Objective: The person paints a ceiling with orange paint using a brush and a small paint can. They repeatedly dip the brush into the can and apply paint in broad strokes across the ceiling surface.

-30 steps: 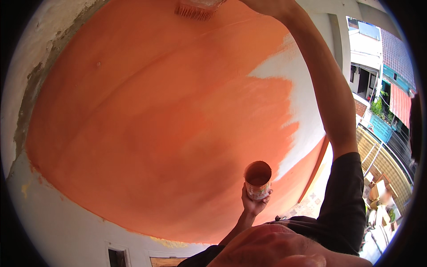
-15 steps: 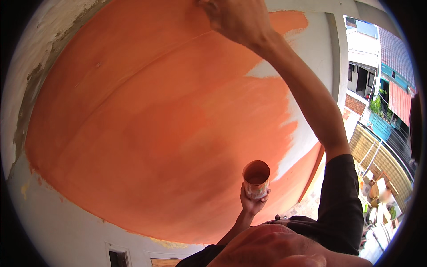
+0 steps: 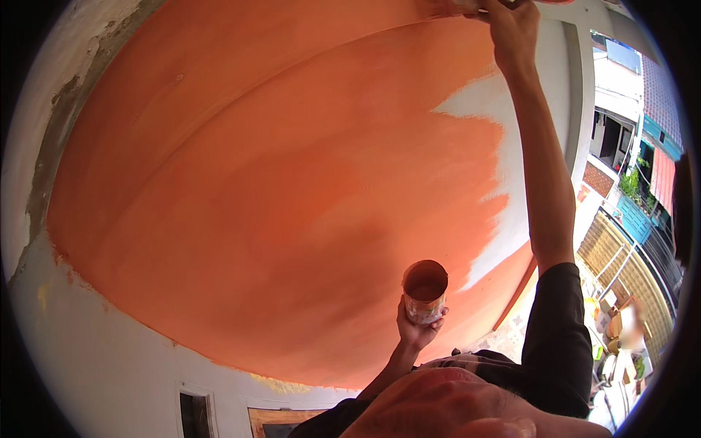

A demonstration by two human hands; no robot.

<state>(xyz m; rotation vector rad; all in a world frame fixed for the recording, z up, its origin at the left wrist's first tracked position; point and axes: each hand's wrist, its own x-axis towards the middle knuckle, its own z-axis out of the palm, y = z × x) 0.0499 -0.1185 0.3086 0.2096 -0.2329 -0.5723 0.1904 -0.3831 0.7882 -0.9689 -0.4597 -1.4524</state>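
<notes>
My left hand [image 3: 418, 332] is wrapped round the lower part of a paint can [image 3: 425, 309], held upright in front of my chest. The can's top is open and its inside is coated orange-brown; smears of paint mark its outer side. My right arm is stretched up high, and my right hand [image 3: 514, 33] is closed on a paintbrush [image 3: 467, 6] at the upper edge. Its bristle end lies against the orange-painted wall [image 3: 292, 197]; part of the brush is cut off by the picture's edge.
Bare pale wall [image 3: 478, 98] shows along the ragged right edge of the orange. A grey pillar [image 3: 579, 95] stands at the right. Beyond it are a railing [image 3: 617, 270], piled boxes and clutter [image 3: 621, 328], and houses. A small window [image 3: 194, 412] sits at lower left.
My right hand has swept to the right along the top of the wall, bringing the brush into view. The view has shifted slightly. My left hand keeps the paint can nearly in place.
</notes>
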